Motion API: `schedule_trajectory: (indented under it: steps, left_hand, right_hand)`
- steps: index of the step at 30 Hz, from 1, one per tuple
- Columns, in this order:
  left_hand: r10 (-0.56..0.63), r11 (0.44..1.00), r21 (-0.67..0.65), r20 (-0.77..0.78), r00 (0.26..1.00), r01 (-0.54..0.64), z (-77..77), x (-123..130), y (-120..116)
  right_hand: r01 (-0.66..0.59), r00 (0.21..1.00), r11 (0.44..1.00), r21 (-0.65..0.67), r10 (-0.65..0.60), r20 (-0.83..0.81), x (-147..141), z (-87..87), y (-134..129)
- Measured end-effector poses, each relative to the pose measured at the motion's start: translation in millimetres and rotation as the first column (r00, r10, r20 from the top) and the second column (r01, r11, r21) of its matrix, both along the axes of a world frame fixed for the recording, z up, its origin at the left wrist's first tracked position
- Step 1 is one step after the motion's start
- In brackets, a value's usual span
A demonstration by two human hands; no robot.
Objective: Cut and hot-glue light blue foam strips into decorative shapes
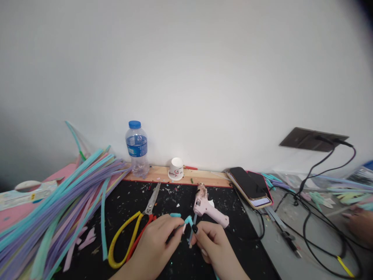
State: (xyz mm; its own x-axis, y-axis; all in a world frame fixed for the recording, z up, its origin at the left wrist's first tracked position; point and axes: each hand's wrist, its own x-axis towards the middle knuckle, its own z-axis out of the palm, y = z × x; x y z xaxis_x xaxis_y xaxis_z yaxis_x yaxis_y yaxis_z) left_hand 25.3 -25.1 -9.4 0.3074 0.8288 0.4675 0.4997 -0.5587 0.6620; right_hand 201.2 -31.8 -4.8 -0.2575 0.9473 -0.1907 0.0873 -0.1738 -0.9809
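Note:
A short turquoise pipe cleaner (189, 220), bent into a peak, is pinched between both hands. My left hand (163, 237) closes thumb and finger on its left end. The fingers of my right hand (212, 243) are closed on its right end. Just beyond lies a pale pink glue gun (210, 212), with a glue stick (192, 233) jutting from its rear towards my right hand. Scissors (136, 231) with one yellow and one red handle lie left of my left hand, partly covered by it. A small turquoise piece (175, 215) rests behind my left fingertips.
At left is a large heap of pastel pipe cleaners (78, 194). A water bottle (136, 149) and a paper cup (176, 169) stand by the wall. Stacked phones (250, 184), black cables (305, 217) and another person's hand (359, 223) are at right. Scraps litter the black mat (239, 252).

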Motion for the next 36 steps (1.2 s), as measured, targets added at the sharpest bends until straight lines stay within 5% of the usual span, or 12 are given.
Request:
schedule_trajectory:
  steps: [9,18,24,28,36]
  left_hand:
    - [-0.012,0.997,-0.081,0.049,0.999,0.016,7.7,-1,1]
    - [0.015,0.954,-0.3,0.116,0.993,0.02,13.2,3,5]
    - [0.008,0.802,-0.575,0.282,0.959,0.162,10.6,6,9]
    - [0.029,0.688,-0.649,0.471,0.882,0.324,6.1,8,11]
    - [0.046,0.653,-0.678,0.481,0.875,0.339,7.3,4,15]
  right_hand:
    - [0.008,1.0,1.0,0.017,-0.008,0.016,0,0.9,2]
    - [-0.008,0.987,0.991,0.134,-0.013,0.161,3,2.8,3]
    - [-0.061,0.957,0.971,0.233,-0.01,0.291,1,13.2,2]
    - [-0.091,0.937,0.96,0.265,-0.008,0.35,2,15.7,1]
    - [-0.115,0.904,0.943,0.314,-0.032,0.427,4,13.4,2]
